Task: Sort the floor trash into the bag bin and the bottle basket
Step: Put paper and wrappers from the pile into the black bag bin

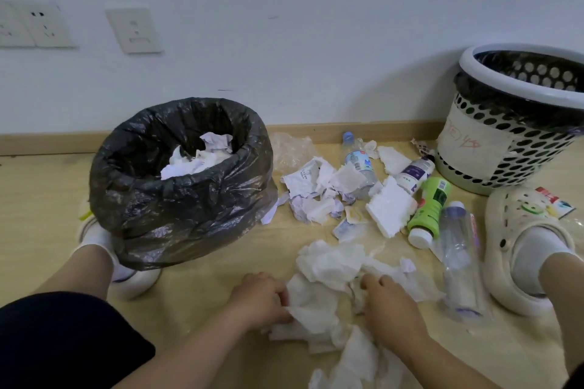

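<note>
Now: both hands bunching tissue beside the bag bin

Head view: the left hand (262,300) and right hand (388,309) each curl their fingers into the crumpled tissue pile (325,265), gripping it. The pile lies on the floor (38,199), in front and to the right of the bag bin (177,208). It looks feather-light, soft and easily torn, so gathering from the edges into 1 wad seems best. Further right of the bin lie foam pieces (390,208) and at least 4 bottles (429,208), with the bottle basket (534,151) beyond. The smooth pale wood floor meets a white wall (284,25) behind the bin.
</note>
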{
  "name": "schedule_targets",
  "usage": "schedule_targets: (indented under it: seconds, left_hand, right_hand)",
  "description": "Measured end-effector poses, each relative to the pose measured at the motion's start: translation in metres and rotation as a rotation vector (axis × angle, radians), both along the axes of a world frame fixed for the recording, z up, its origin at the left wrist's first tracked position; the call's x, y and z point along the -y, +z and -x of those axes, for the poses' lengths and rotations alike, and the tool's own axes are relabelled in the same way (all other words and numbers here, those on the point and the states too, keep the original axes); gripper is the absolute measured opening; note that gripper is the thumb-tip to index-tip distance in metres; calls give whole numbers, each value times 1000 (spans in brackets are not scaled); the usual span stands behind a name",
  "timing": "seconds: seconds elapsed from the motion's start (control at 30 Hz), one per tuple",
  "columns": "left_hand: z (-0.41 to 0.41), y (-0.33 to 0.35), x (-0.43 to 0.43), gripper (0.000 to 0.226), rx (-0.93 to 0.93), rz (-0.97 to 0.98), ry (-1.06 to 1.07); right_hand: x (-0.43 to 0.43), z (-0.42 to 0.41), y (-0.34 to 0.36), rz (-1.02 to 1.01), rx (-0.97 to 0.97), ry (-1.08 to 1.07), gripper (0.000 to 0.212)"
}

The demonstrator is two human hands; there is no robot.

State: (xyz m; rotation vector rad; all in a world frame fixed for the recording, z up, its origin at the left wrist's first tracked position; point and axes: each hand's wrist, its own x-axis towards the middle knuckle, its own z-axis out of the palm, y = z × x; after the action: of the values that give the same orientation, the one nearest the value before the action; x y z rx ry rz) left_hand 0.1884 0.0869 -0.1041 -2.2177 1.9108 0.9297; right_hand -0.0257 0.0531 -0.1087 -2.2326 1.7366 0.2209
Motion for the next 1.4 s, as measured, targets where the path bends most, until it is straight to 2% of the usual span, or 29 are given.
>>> schedule_targets:
  seconds: [0.03, 0.07, 0.13, 0.2, 0.37, 0.5, 0.6, 0.67, 0.7, 0.77, 0.83, 0.9, 0.97, 1.0, 1.07, 1.13, 1.17, 1.2, 1.27, 1.33, 1.4]
  left_hand:
    - [0, 1, 2, 10, -72, 18, 58]
    - [1, 4, 4, 11, -159, 36, 129]
    - [2, 9, 7, 24, -325, 72, 281]
    - [2, 14, 12, 26, -442, 136, 433]
    - [-6, 6, 23, 11, -516, 293, 794]
    - [-15, -2, 26, 26, -662, 352, 1043]
    - [-14, 0, 29, 20, -904, 369, 1073]
    - [-6, 8, 29, 25, -987, 323, 911]
    - [-2, 12, 28, 31, -933, 296, 782]
    - [3, 16, 24, 42, -701, 247, 497]
    - [3, 18, 20, 46, -619, 126, 336]
    - [1, 22, 13, 57, -654, -94, 289]
    - [-1, 27, 7, 45, -681, -249, 240]
    - [-1, 27, 7, 38, -683, -205, 245]
    - [-5, 20, 8, 30, -656, 33, 406]
    - [-15, 8, 10, 35, -510, 236, 596]
    - [-21, 4, 9, 33, -390, 267, 629]
    - [-25, -1, 7, 28, -279, 239, 615]
    - [-29, -7, -1, 25, -151, 58, 506]
    - [-28, -9, -7, 39, -142, -127, 385]
    - [-22, -7, -9, 54, -125, -197, 261]
  right_hand:
    - [0, -2, 2, 23, 22, -7, 37]
    - [1, -4, 2, 29, 35, 3, 40]
    - [2, -6, 2, -3, 34, 30, 42]
    - [2, -6, -3, -40, 9, 44, 41]
    - [-5, -2, -13, -28, -45, 81, 37]
    - [-5, -5, -12, -32, -2, 120, 25]
    - [-3, -5, -9, -42, 12, 145, 22]
    - [-2, -7, -9, -20, 46, 149, 24]
    - [-2, -8, -7, -7, 67, 154, 23]
    - [-2, -12, -2, 6, 117, 157, 23]
    - [-1, -17, 4, 15, 168, 151, 24]
    - [0, -22, 8, 23, 234, 115, 22]
    - [-1, -25, 10, 22, 301, 65, 14]
    - [-2, -25, 10, 17, 322, 51, 10]
    - [-5, -25, 6, -6, 342, 40, 10]
    - [-8, -22, 1, -23, 366, 25, 11]
    - [-9, -21, 0, -38, 378, 5, 10]
    - [-9, -19, -2, -56, 383, -15, 10]
    - [-9, -16, -4, -90, 370, -40, 11]
    - [-8, -14, -6, -124, 354, -49, 21]
    - [-9, -13, -9, -132, 315, -22, 20]
